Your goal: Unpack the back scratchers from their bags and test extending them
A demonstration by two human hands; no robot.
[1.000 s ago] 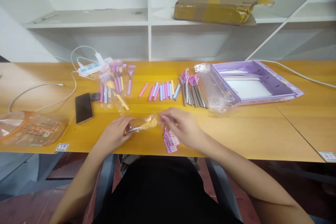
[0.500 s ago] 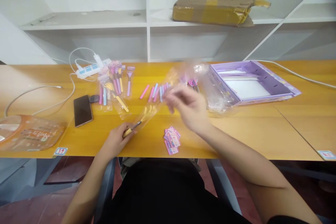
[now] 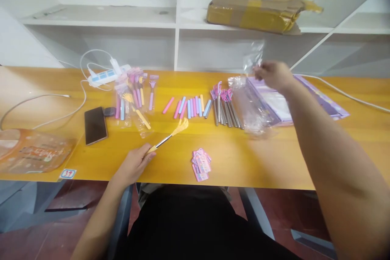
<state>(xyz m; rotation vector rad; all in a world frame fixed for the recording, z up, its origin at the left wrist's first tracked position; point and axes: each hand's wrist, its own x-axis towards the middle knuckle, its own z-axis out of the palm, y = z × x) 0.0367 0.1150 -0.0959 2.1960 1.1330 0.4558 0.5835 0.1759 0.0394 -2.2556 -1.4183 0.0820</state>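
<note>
The left hand [image 3: 136, 163] is just inside the near edge of the worktop [image 3: 170, 166], its fingers clamped on the handle of a yellow back scratcher [image 3: 164, 140]. The scratcher slants away to the right, its clawed head just short of the near ends of a row of coloured tubes [image 3: 194, 107]. The right hand [image 3: 274, 75] is well apart, raised above the left part of a purple box [image 3: 319, 97]; its fingers look pinched together on the lower end of a clear plastic bag [image 3: 254, 55], though the tips are small and blurred. The right forearm crosses the box's near edge and covers part of it. A heap of clear bags [image 3: 250, 105] lies against the box's left wall, with metal-handled scratchers [image 3: 227, 110] just beside it. 1 loose pile of pink cards [image 3: 201, 164] sits near the front edge, with open room between it and the left hand, and a wider stretch of wood from it to the right forearm. Farther left, bagged scratchers [image 3: 137, 93] lie near a phone [image 3: 95, 125], with room between them and the left hand.
</note>
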